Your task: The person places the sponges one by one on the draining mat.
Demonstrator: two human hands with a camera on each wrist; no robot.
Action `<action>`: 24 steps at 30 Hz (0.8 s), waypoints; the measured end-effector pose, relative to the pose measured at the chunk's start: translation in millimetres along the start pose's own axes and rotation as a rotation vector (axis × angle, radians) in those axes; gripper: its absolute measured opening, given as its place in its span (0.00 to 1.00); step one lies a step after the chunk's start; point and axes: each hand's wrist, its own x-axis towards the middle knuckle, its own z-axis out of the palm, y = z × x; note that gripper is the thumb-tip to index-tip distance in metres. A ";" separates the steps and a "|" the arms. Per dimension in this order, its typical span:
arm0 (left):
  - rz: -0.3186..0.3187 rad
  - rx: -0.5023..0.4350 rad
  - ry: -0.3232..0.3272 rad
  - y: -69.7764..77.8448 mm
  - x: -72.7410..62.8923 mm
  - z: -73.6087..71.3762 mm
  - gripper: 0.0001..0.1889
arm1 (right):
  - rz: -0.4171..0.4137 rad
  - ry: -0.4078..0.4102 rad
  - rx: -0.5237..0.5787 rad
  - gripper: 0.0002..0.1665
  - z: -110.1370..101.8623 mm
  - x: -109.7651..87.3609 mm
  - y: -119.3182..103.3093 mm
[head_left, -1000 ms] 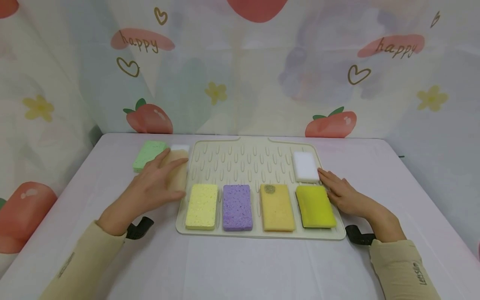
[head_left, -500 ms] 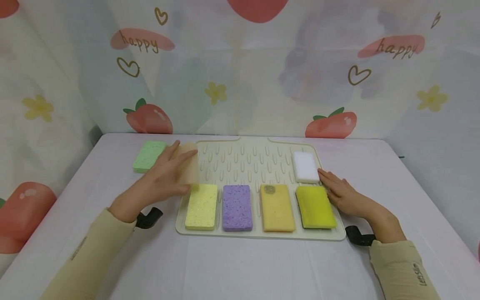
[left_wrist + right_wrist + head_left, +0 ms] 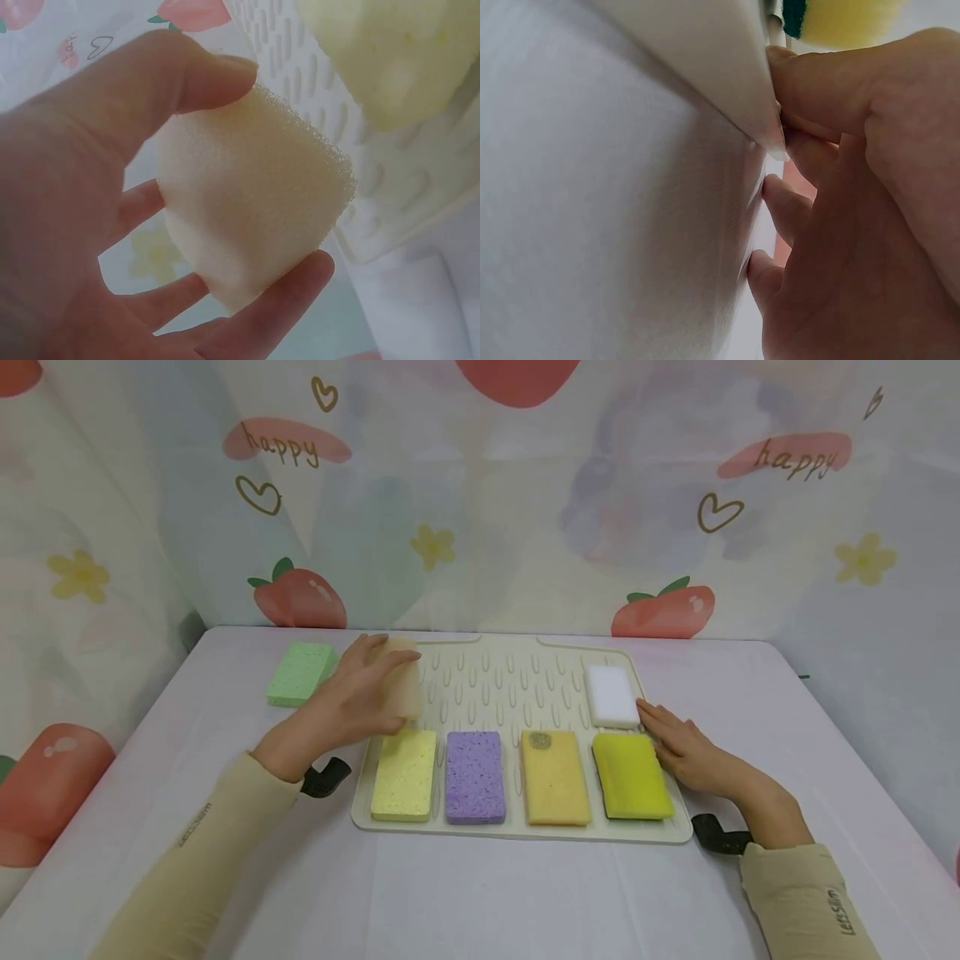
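Observation:
My left hand (image 3: pixel 356 693) holds a cream, fine-pored sponge (image 3: pixel 247 195) over the left side of the pale ribbed drying mat (image 3: pixel 502 681). In the left wrist view the thumb lies across its upper edge and the fingers support it from below. My right hand (image 3: pixel 690 750) touches the mat's right edge, its thumb at the rim in the right wrist view and other fingertips down on the tablecloth. Along the mat's front stand a pale yellow speckled sponge (image 3: pixel 405 777), a purple sponge (image 3: pixel 475 777), a tan sponge (image 3: pixel 557 781) and a bright yellow scouring sponge (image 3: pixel 633 777).
A white sponge (image 3: pixel 611 696) lies on the mat's back right part. The green speckled sponge (image 3: pixel 300 673) rests on the tablecloth (image 3: pixel 480 902), left of the mat. A printed curtain (image 3: pixel 510 510) rises behind the table.
My left hand has carried the cream sponge rightward from beside the mat to above its left part. The right hand and the sponges on the mat stay where they were.

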 end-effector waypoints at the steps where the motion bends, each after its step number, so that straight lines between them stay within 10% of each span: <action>1: -0.002 -0.001 -0.006 1.8 1.6 0.3 0.41 | 0.000 -0.001 0.001 0.35 0.1 -0.1 0.0; 24: 0.028 0.018 -0.059 28.6 34.7 13.7 0.42 | 0.008 -0.001 0.000 0.36 1.0 -1.6 0.2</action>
